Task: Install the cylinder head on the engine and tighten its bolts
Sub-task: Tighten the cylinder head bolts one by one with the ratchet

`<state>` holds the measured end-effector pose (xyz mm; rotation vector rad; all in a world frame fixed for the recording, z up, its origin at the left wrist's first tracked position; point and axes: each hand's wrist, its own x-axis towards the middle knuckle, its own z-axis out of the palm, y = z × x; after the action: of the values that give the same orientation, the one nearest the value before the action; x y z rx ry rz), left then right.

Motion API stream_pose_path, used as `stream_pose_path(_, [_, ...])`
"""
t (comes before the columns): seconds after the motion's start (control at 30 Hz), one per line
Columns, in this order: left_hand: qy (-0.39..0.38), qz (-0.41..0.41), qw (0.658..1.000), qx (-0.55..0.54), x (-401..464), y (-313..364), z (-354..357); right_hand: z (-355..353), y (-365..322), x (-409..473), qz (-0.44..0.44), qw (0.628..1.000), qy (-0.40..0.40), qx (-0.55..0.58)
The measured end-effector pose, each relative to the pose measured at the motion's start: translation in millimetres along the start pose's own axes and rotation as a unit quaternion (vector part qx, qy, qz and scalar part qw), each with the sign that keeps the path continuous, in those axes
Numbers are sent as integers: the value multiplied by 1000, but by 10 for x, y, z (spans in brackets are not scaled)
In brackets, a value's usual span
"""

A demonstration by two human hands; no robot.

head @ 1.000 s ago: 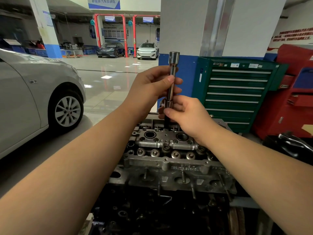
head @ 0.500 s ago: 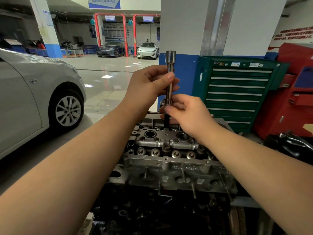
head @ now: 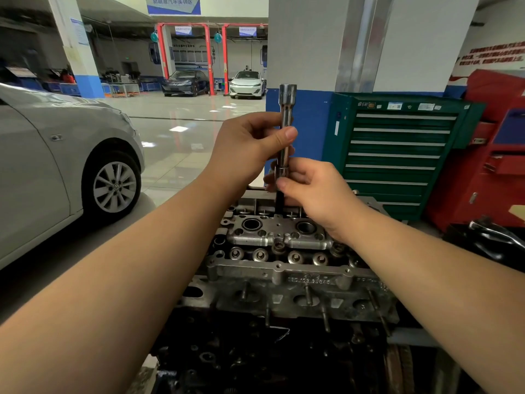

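The grey cylinder head (head: 284, 274) sits on the dark engine block (head: 255, 351) in front of me, studs sticking out of its near face. A chrome socket extension bar (head: 287, 109) stands upright over the far side of the head, its dark lower end reaching down into the head. My left hand (head: 250, 149) grips the bar's upper shaft with thumb and fingers. My right hand (head: 312, 191) pinches the bar lower down, at its joint with the dark bit.
A green drawer tool cabinet (head: 397, 155) stands behind the engine at right, with a red cabinet (head: 497, 149) beyond it. A silver car (head: 56, 166) is parked at left. A white and blue pillar (head: 312, 52) rises behind the tool. Dark tools (head: 494, 237) lie at far right.
The bar has shifted slightly left and tilted more upright. Both hands keep their hold, the fingers turning a little on the shaft.
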<state>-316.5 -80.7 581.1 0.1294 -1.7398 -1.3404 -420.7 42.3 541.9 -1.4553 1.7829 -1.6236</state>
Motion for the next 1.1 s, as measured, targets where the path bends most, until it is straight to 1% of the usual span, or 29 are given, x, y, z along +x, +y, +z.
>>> stream_pose_path(0.13, [-47, -12, 997, -53, -47, 30, 33, -5, 1, 11, -5, 998, 51, -21])
stream_pose_path(0.2, [-52, -5, 997, -61, -61, 52, 41, 17, -9, 16, -5, 997, 69, -36])
stream_pose_path(0.33, [1, 31, 999, 24, -34, 53, 36, 22, -13, 34, -1, 994, 80, -72])
stream_pose_path(0.4, [18, 33, 999, 38, -25, 39, 39, 17, -10, 26, -5, 997, 58, -54])
stream_pose_path(0.47, [30, 32, 998, 38, -18, 34, 31, 13, -6, 8, -13, 1000, 18, 2])
stream_pose_path(0.53, [16, 26, 999, 13, -12, 26, 14, -1, -3, -5, -7, 1000, -6, 17])
stream_pose_path(0.6, [-15, 14, 1000, -20, -11, 16, -2, -16, 3, 6, 1, 1000, 0, 7])
stream_pose_path(0.73, [-52, -4, 995, -79, -56, 21, 33, -11, 3, 17, 1, 999, 50, -2])
stream_pose_path(0.83, [-28, 21, 999, -29, -65, 42, 48, 2, 0, 30, -5, 998, 54, -28])
stream_pose_path(0.93, [7, 27, 1000, 2, -41, 33, 35, -7, 3, 31, -2, 1000, 27, -14])
stream_pose_path(1.03, [18, 22, 1000, -8, -34, 27, 32, -9, 23, 24, -9, 1000, -4, 9])
stream_pose_path(1.1, [4, 11, 999, -45, -47, 29, 43, -16, 31, 24, 2, 1000, -13, 26])
